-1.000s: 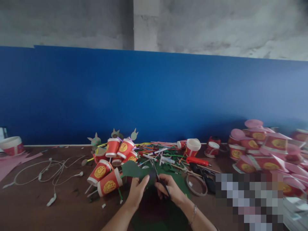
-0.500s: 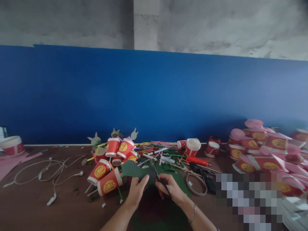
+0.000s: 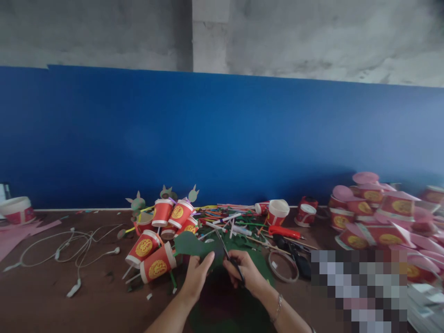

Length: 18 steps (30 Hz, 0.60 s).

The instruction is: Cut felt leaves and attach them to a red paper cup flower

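Note:
Pinched between the thumb and fingers of my left hand is a piece of dark green paper, its curved edge sticking out to the left. My right hand is wrapped round the handles of a pair of dark scissors. Their blades point up and away, just right of the paper; whether they touch its edge I cannot tell. Below both hands lies a larger green sheet. Left of my left hand are several red paper cups with yellow emblems and straws.
Behind the hands lie pipe cleaners and markers. A red glue gun and a tape roll are to the right. Pink-trimmed cups are piled far right. A white earphone cable is at left.
The scissor blades have closed together and the handles have drawn in within my right hand. My left hand and the green paper stay nearly in place.

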Each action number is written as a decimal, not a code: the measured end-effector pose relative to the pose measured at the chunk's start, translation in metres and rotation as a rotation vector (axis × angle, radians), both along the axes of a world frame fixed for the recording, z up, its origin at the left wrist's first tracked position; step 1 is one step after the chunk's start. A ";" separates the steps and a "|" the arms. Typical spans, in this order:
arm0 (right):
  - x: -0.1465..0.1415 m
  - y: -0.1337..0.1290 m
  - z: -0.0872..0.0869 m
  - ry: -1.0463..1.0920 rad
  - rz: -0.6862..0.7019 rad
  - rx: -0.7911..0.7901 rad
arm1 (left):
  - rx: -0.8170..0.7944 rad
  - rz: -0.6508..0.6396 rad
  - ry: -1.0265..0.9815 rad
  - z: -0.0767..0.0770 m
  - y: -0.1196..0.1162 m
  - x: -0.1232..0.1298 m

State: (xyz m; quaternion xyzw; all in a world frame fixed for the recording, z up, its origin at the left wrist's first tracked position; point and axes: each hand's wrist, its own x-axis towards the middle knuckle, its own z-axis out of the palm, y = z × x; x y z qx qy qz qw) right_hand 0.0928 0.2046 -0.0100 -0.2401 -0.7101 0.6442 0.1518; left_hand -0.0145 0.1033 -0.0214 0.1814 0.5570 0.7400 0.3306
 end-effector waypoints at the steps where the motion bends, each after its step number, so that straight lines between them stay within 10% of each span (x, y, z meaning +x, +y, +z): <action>1: 0.001 0.000 0.001 0.016 -0.020 -0.021 | 0.000 -0.015 0.007 0.000 0.000 0.000; 9: 0.003 0.007 -0.003 0.125 -0.148 -0.163 | 0.074 -0.316 0.223 0.013 -0.003 0.005; 18: 0.002 0.005 0.001 0.224 -0.240 -0.267 | 0.068 -0.219 0.219 0.007 0.005 0.003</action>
